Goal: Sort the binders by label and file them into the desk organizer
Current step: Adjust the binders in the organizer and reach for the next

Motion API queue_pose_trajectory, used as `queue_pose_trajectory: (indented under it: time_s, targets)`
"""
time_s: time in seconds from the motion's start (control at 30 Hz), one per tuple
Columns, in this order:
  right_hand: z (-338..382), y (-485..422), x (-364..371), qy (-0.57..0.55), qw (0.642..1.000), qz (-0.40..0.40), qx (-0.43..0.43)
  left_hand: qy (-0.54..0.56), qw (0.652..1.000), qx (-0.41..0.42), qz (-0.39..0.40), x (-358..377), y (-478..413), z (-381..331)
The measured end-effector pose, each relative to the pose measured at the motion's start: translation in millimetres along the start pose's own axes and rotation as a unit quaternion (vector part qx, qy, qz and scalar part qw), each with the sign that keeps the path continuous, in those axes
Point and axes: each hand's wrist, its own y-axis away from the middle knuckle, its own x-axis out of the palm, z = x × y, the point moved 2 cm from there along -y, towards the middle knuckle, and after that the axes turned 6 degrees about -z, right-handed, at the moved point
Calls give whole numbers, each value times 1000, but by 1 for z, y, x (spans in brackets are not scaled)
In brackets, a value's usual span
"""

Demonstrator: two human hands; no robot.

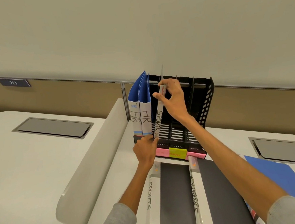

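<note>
Two HR binders (141,119) already filed in the organizer (204,107); right hand (173,99) pinches a SPORTS binder (158,118) into the next slot, left hand (146,150) steadies its foot with straight fingers; second SPORTS binder (150,194) and FINANCE binder (195,201) wait on the desk

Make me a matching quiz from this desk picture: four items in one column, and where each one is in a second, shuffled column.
1. HR binders
2. upright SPORTS binder
3. FINANCE binder
4. yellow sticky note

A. lying flat on the desk
B. stuck on the front of the organizer
C. standing in the leftmost slot
D. gripped by the right hand

Pairs: 1-C, 2-D, 3-A, 4-B
</note>
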Motion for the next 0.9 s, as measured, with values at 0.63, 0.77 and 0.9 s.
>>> queue_pose_trajectory:
  time_s: [0.63, 0.77, 0.9]
  targets:
    - [-24, 81, 8, -62, 980, 122, 145, -9, 984, -139, 110, -25, 78, 54]
    - [-38, 138, 5, -25, 968, 146, 203, -25, 978, -162, 133, -41, 104, 64]
    - [-41, 191, -1, 22, 954, 173, 245, -26, 973, -180, 139, -59, 128, 67]
